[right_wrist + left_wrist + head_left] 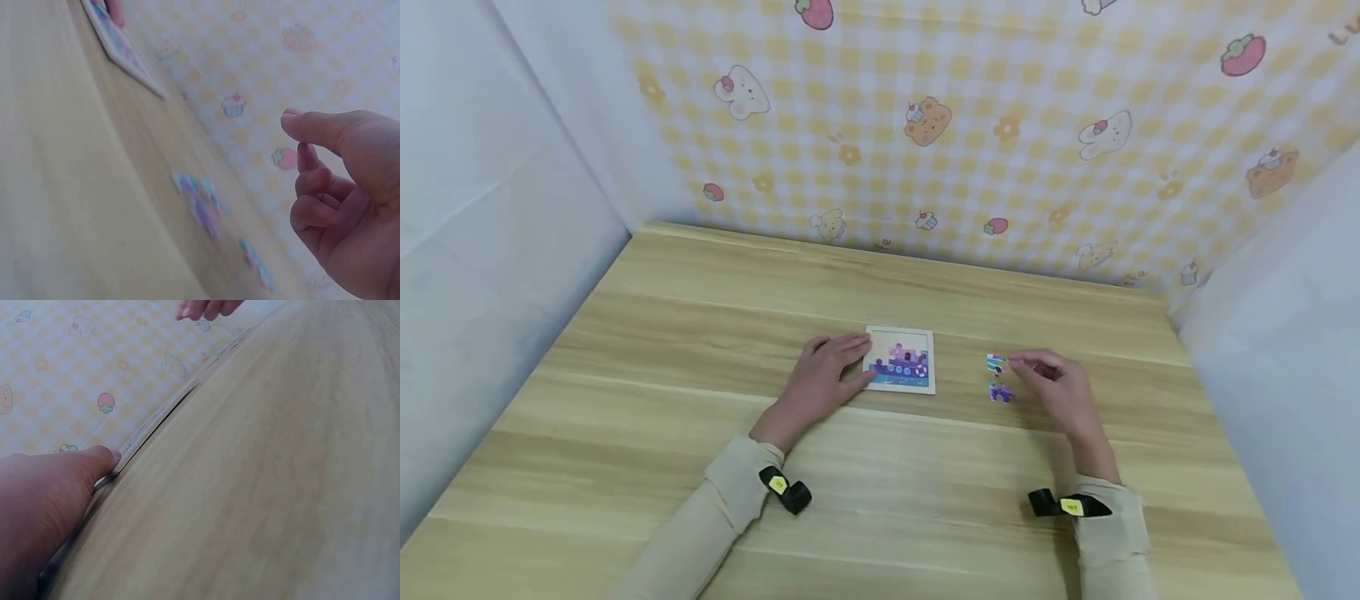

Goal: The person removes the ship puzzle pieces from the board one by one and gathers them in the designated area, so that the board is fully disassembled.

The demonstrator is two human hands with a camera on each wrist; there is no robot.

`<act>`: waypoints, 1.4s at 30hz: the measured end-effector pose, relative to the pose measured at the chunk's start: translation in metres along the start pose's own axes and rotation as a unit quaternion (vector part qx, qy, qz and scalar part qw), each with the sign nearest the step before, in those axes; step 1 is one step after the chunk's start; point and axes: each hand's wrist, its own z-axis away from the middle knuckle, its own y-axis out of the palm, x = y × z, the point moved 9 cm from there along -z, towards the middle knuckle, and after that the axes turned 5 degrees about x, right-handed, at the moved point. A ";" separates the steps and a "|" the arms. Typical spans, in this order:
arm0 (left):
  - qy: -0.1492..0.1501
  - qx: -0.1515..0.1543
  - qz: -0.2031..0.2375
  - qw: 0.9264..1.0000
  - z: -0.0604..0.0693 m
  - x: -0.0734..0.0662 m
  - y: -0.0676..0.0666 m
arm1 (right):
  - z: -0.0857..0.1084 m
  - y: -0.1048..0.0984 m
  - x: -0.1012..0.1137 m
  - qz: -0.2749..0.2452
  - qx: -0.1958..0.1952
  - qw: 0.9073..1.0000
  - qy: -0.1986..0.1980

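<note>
A square jigsaw puzzle board (897, 387) with a white rim lies on the table, part filled with a purple and pink ship picture. On its left edge rests my left hand (822, 377), fingers extended and the thumb (103, 461) touching the rim. To the right of the board lie loose jigsaw pieces, one purple (1000, 392) and one blue and white (995, 360). My right hand (1054, 385) is just right of them. In the right wrist view its thumb and index fingertips stand apart with nothing between them, the other fingers loosely bent. The pieces look blurred there.
The wood-grain table (880, 500) ends at the back against a yellow checked cloth (880, 125). White cloth walls (490, 208) stand at the left and right. A black camera is strapped on each wrist.
</note>
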 end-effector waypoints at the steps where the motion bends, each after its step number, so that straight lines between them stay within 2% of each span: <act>1: 0.001 0.002 -0.001 1.000 0.000 0.000 -0.001 | -0.004 0.004 0.005 -0.003 0.001 1.000 -0.006; 5: 0.003 0.007 -0.008 1.000 -0.002 0.001 -0.002 | -0.024 0.029 0.024 -0.001 0.025 0.999 -0.026; 10: -0.001 0.007 -0.004 1.000 -0.001 0.001 -0.001 | -0.045 0.081 0.044 0.050 0.078 0.995 -0.022; 14: -0.002 0.012 -0.003 1.000 0.001 0.000 0.005 | -0.051 0.122 0.046 0.103 0.132 0.986 -0.002; 18: 0.001 0.014 -0.013 1.000 0.001 -0.002 0.011 | -0.053 0.148 0.041 0.137 0.173 0.975 0.012; 22: 0.000 0.008 -0.013 1.000 0.001 -0.002 0.010 | -0.055 0.157 0.038 0.148 0.178 0.973 0.022; 30: 0.000 -0.004 -0.014 1.000 0.001 -0.001 0.001 | -0.059 0.159 0.042 0.119 0.174 0.977 0.032; 42: -0.008 0.006 -0.018 1.000 0.000 0.001 0.003 | -0.059 0.160 0.039 0.080 0.176 0.980 0.039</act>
